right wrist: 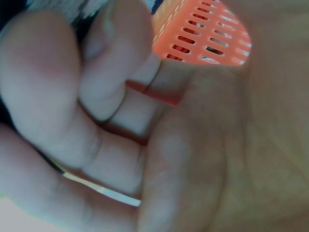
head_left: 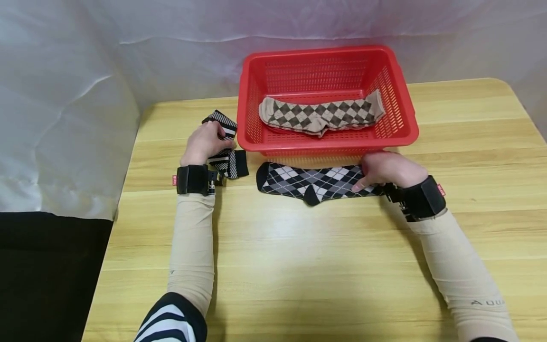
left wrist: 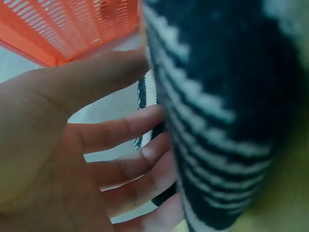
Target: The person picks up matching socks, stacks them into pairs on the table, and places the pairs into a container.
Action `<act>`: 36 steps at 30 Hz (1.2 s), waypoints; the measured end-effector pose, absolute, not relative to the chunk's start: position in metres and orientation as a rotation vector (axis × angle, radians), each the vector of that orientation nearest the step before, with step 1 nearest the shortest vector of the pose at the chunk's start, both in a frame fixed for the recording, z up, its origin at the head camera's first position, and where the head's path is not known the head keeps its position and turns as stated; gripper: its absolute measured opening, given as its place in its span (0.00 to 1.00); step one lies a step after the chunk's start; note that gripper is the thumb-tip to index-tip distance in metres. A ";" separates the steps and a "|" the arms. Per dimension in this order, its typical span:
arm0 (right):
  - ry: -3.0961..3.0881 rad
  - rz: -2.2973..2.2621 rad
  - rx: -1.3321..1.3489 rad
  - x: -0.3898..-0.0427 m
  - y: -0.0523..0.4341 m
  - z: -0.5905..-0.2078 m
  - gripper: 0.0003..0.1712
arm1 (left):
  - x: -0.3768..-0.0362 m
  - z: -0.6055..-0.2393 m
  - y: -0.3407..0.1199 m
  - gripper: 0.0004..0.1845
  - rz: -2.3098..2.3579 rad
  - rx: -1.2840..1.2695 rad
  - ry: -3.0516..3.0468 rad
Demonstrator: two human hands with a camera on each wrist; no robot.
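Beside the basket's left end, my left hand (head_left: 205,141) pinches a black-and-white striped sock (head_left: 231,123) between thumb and fingers. That sock lies bunched, with its black end (head_left: 241,163) pointing right. Up close in the left wrist view, the striped fabric (left wrist: 212,111) hides the fingertips. In front of the basket an argyle sock (head_left: 295,180) in black, grey and white is laid flat, heel toward me. My right hand (head_left: 393,168) grips its right end, thumb on top. Curled fingers (right wrist: 38,77) fill the right wrist view, with a bit of the sock at the top left.
A red plastic basket (head_left: 326,148) stands at the back of the wooden table (head_left: 299,270). Inside it lies a beige-and-brown argyle sock (head_left: 316,114). Pale draped cloth (head_left: 183,57) hangs behind and to the left of the table.
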State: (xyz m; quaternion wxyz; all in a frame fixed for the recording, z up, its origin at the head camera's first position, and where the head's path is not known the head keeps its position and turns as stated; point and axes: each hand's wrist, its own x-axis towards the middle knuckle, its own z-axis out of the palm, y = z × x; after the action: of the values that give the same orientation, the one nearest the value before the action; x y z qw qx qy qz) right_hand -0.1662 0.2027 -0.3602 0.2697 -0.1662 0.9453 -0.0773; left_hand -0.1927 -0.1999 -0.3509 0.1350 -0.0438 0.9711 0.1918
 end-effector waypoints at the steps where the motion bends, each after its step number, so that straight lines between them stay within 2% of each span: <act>1: 2.548 -0.205 -0.449 -0.166 0.203 -0.360 0.34 | -0.193 -0.352 -0.200 0.23 0.549 -0.118 2.808; 11: 2.492 -0.176 -0.428 -0.168 0.204 -0.360 0.27 | -0.195 -0.357 -0.199 0.25 0.526 -0.119 2.826; 21: 2.506 -0.199 -0.434 -0.167 0.204 -0.360 0.28 | -0.196 -0.354 -0.197 0.22 0.448 -0.090 2.840; 33: 2.495 -0.182 -0.453 -0.168 0.203 -0.360 0.28 | -0.194 -0.354 -0.202 0.15 0.561 -0.088 2.856; 36: 2.493 -0.179 -0.455 -0.169 0.203 -0.360 0.28 | -0.193 -0.353 -0.205 0.10 0.609 -0.030 2.866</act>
State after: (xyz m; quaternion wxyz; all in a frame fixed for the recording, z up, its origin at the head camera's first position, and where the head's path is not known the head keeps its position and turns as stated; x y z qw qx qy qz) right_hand -0.1686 0.2032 -0.3596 0.2961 -0.1712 0.9373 -0.0674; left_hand -0.1932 -0.2051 -0.3533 0.1057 -0.0103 0.9726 0.2068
